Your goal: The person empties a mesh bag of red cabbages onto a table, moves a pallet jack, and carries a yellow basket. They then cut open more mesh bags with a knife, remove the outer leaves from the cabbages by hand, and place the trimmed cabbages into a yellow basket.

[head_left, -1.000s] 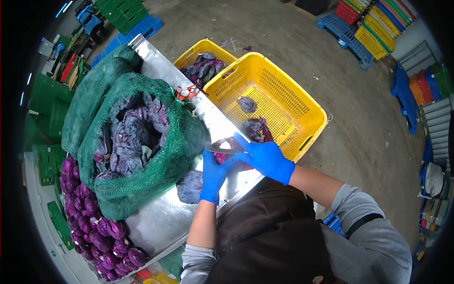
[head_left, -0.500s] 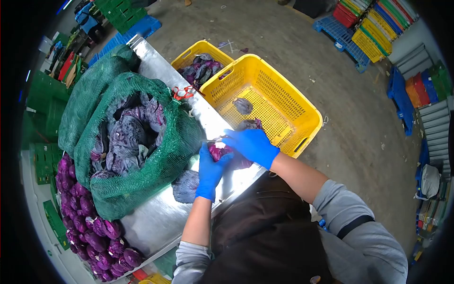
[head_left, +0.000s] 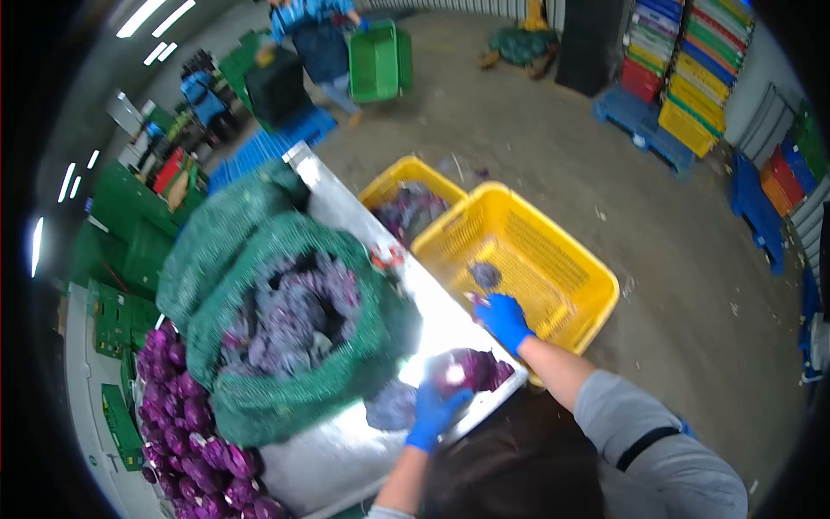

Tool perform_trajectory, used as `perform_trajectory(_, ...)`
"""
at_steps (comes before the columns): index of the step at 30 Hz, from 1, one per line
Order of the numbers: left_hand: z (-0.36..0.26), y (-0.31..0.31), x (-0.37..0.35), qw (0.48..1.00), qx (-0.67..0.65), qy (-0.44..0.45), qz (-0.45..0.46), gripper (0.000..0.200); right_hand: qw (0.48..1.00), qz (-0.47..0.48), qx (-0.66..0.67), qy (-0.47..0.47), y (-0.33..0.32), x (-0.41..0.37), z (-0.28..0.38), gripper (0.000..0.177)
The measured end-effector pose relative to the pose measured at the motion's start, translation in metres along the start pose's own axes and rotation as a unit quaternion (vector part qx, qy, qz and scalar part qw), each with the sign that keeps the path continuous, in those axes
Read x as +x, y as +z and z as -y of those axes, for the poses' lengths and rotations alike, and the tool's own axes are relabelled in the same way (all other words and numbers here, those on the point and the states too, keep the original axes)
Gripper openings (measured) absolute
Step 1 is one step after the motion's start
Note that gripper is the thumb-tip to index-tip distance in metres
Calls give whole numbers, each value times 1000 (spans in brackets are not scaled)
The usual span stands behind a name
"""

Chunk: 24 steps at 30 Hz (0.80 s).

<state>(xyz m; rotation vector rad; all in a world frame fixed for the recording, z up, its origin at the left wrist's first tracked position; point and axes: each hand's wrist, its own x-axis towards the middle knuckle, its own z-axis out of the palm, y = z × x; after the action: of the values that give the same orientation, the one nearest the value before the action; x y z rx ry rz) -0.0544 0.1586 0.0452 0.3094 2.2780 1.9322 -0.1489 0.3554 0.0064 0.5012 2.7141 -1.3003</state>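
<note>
Two blue-gloved hands have parted in the head view. The right hand (head_left: 503, 320) has left the round purple cabbage (head_left: 471, 370) and reaches over the yellow perforated plastic crate (head_left: 545, 251); I cannot tell whether its fingers are closed. The left hand (head_left: 435, 413) stays with its fingers clamped on the cabbage at the edge of the shiny metal table (head_left: 320, 450), so the trimming cut looks finished.

Left hand (head_left: 435, 413) on purple cabbage (head_left: 474, 370)
</note>
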Motion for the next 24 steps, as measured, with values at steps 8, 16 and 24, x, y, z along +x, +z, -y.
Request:
perform_trajectory(8,30,-7,7,988,-103,-113,-4,88,963,206,-109,-132,-14,-54,11,62)
perform_trajectory(16,38,1,10,999,-5,-48,-1,77,963,185,-143,-132,-22,-63,15,43)
perform_trajectory(24,29,-13,-8,982,-147,-108,-44,91,980,68,-177,-55,-39,-34,-53,33)
